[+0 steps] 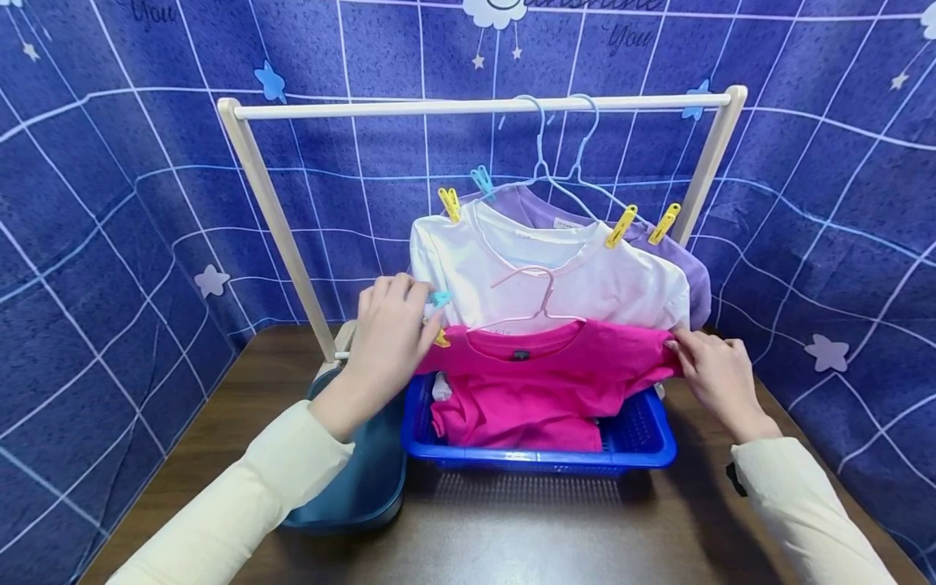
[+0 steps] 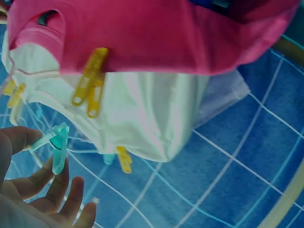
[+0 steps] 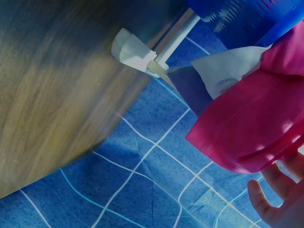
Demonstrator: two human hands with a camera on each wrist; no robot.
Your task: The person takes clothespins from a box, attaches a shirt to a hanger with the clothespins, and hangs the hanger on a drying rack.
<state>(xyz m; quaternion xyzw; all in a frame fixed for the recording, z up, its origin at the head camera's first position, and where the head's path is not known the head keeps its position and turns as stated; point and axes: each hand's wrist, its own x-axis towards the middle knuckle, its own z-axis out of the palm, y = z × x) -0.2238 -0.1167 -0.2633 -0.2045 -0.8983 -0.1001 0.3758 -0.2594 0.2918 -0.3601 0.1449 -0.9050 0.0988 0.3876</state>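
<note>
My left hand (image 1: 387,333) pinches a turquoise clothespin (image 2: 59,147) between thumb and fingers, near the left shoulder of a bright pink T-shirt (image 1: 534,398). A yellow clothespin (image 2: 90,85) is clipped on that shoulder. At the other end, my right hand (image 1: 720,378) grips the edge of the pink sleeve; some fingers are hidden by cloth. Inside the pink neckline is a pink hanger (image 1: 547,296), its hook upright and off the rod. The shirt's lower part droops into a blue basket (image 1: 541,459).
Behind, a white T-shirt (image 1: 446,252) and a purple one (image 1: 695,280) hang by blue hangers from a white rod (image 1: 366,108), with yellow and blue clothespins on their shoulders. A dark teal bin (image 1: 366,487) stands left of the basket on the wooden table (image 1: 526,536).
</note>
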